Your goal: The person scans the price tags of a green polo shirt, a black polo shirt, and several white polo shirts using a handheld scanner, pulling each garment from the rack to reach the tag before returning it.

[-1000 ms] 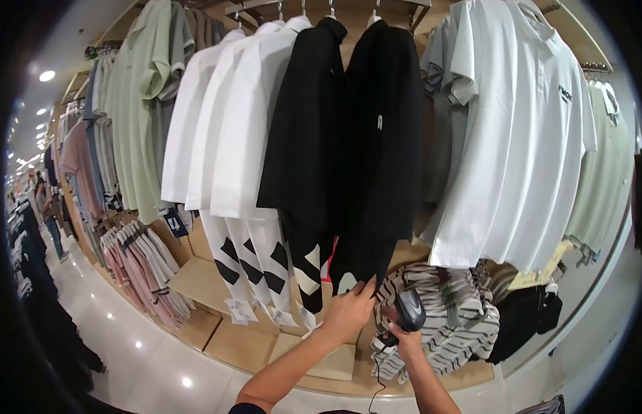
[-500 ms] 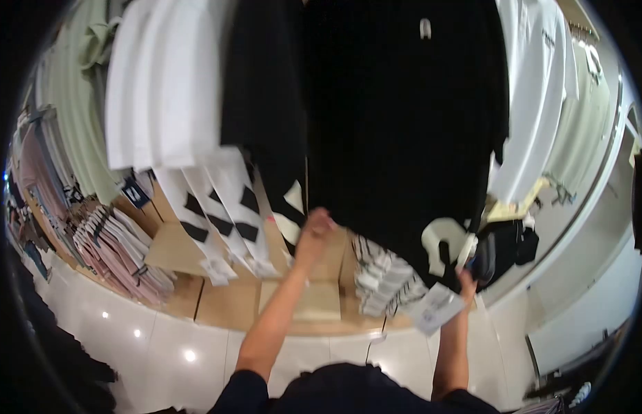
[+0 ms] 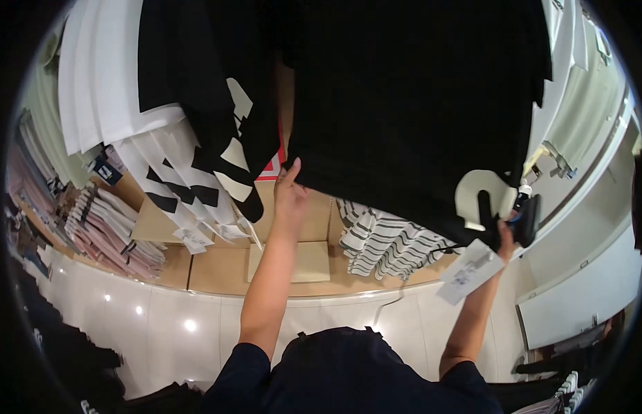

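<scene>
A large black garment [image 3: 417, 110] with a pale printed shape near its lower right corner fills the upper middle. My left hand [image 3: 291, 190] pinches its lower left corner. At the lower right corner, my right hand [image 3: 504, 241] has its fingers closed on the same garment, partly hidden by the cloth. A white paper tag [image 3: 470, 272] hangs beside my right hand. Left of the garment hangs other black clothing [image 3: 217, 83] with cream patches, beside white garments [image 3: 104, 76] with black patches.
Striped folded clothes [image 3: 386, 241] hang below the black garment. A wooden shelf base [image 3: 221, 272] curves above the glossy tiled floor [image 3: 190, 324]. Pink and white clothes [image 3: 114, 228] hang at the left. A white panel [image 3: 576, 310] stands at the right, with dark clothes around the lower edges.
My left hand has moved up and left, and now grips the garment's corner. My right hand has moved up and right with the other corner. The garment is spread wider.
</scene>
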The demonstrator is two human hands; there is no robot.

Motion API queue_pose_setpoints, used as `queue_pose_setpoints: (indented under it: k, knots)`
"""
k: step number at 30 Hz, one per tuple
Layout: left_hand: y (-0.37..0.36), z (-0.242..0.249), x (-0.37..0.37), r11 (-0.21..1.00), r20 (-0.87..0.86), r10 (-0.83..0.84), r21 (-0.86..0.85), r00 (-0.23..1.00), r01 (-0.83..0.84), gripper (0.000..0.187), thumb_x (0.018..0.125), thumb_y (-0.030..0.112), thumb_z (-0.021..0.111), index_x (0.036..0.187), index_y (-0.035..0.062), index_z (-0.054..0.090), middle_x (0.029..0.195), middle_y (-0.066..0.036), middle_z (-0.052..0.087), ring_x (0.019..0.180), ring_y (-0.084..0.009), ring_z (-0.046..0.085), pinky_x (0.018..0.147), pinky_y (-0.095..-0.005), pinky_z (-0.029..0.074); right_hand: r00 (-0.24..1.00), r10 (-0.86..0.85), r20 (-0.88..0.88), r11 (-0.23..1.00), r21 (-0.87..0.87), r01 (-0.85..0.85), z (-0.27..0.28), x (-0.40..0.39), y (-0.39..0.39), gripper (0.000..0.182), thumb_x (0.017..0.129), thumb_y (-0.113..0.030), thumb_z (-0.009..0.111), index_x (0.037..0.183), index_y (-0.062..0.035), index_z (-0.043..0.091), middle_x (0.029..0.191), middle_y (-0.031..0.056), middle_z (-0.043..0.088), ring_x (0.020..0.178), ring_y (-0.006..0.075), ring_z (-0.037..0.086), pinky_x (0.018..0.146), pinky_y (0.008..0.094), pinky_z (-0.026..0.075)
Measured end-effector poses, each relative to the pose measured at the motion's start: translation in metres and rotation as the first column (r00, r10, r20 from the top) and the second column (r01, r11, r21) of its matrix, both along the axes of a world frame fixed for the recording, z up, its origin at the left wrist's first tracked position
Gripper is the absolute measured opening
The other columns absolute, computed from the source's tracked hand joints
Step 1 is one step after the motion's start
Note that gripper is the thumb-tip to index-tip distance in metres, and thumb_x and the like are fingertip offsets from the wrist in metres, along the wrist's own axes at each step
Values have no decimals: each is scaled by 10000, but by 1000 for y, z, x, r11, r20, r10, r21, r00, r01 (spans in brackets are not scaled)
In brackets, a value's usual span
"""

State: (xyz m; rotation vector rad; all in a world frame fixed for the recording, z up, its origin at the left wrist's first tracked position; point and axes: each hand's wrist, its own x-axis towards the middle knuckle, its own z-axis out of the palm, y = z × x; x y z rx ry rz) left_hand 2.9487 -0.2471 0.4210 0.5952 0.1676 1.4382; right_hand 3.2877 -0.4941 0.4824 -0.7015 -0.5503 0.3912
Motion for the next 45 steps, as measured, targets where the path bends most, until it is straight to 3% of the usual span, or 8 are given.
queue_pose_setpoints:
  k: [19,27,28,30,32,36,42,45]
  knots:
    - [-51,-39,-11,871,-360,438,-59,824,-488,508,961,240,652,1373,-13,495,1262,-153,610,1111,-237,612,916,-346,519,895,-65,442,988,-98,120,18,125,64,250,798,-14,675,1027,-86,608,981,8,573,926,132,548,885,276,427]
    - [-63,-41,7,524,-641,729,297,240,-798,516,946,228,657,1316,-69,452,1170,-189,597,1128,-251,549,1006,-358,410,844,295,449,905,-414,-96,-18,78,54,421,694,-18,774,1087,-67,631,982,1,583,891,137,556,777,313,476]
    - [-86,-15,30,697,-715,558,128,422,-706,570,930,195,667,1365,-44,388,1119,-157,578,1081,-236,551,983,-375,424,781,398,481,833,-546,-88,-25,64,51,471,711,-83,813,1139,-56,619,1000,10,591,892,135,557,778,315,480]
    - [-98,-17,73,658,-450,728,673,518,-339,590,901,171,693,1362,-10,373,1257,-141,476,1164,-236,497,1003,-388,405,698,528,483,803,-552,-226,-28,17,45,540,748,-140,849,1216,-31,604,1052,35,613,950,144,561,853,328,475]
    - [-143,9,125,825,-477,482,529,735,-198,677,869,148,743,1382,6,324,1296,-142,486,1169,-234,512,992,-391,414,534,557,636,825,-498,-267,-24,-23,45,515,790,-100,810,1246,-10,588,1116,57,625,1024,158,563,933,325,449]
    - [-129,8,122,881,-753,451,461,480,-104,396,966,318,622,1041,-69,585,906,-250,664,862,-321,663,774,-405,506,494,788,367,612,-553,-565,-3,-30,53,374,794,-31,780,1115,29,597,939,102,687,813,172,663,766,326,539]
    - [-137,31,83,842,-848,526,510,59,-177,404,972,364,587,961,-41,590,751,-268,634,735,-463,623,653,-488,490,692,125,711,979,26,-204,181,5,84,202,843,-82,717,985,-11,590,713,36,605,567,135,566,525,290,461]
    - [-127,16,82,746,-748,660,643,63,-175,374,979,345,574,957,-28,592,734,-269,631,728,-449,633,636,-488,500,498,-217,840,975,207,76,304,-20,89,235,858,-227,753,829,-31,628,611,-9,567,536,86,517,511,280,406]
